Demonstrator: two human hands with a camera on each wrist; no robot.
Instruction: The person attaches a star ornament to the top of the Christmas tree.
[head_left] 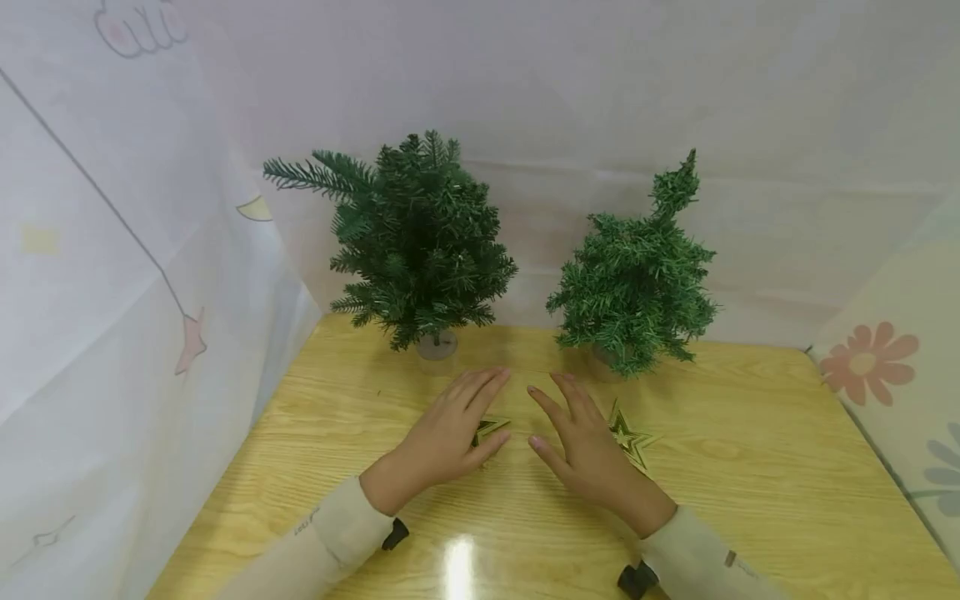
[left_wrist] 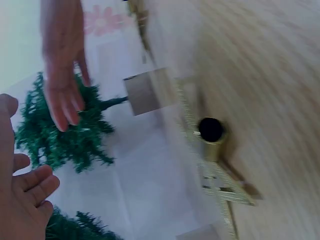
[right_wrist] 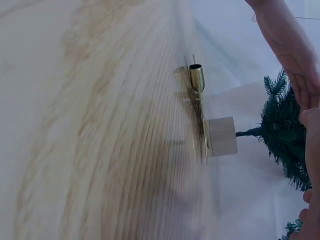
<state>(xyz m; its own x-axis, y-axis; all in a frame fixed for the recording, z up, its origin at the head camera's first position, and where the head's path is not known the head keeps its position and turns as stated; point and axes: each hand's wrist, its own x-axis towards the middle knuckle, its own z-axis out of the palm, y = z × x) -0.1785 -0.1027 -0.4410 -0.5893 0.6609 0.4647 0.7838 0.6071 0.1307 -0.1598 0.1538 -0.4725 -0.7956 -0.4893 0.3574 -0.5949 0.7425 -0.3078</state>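
Note:
My left hand (head_left: pixel 444 435) is over the table with fingers extended, partly covering a gold star ornament (head_left: pixel 491 428). To its right, my right hand (head_left: pixel 588 454) has its fingers spread and relaxed, beside a second gold star ornament (head_left: pixel 630 438). Neither hand holds anything, and the fingertips of the two point toward each other across a small gap. In the left wrist view, one star shows a short gold tube (left_wrist: pixel 212 147) on its back. A similar gold tube (right_wrist: pixel 197 77) shows on a star in the right wrist view.
Behind the hands stand two small artificial Christmas trees: a darker, fuller one (head_left: pixel 427 250) at left with a branch sticking out, and a lighter one (head_left: pixel 637 292) at right with a bent top. Both have small round bases on the wooden table (head_left: pixel 750 467). Pale printed cloth (head_left: pixel 540 100) surrounds it.

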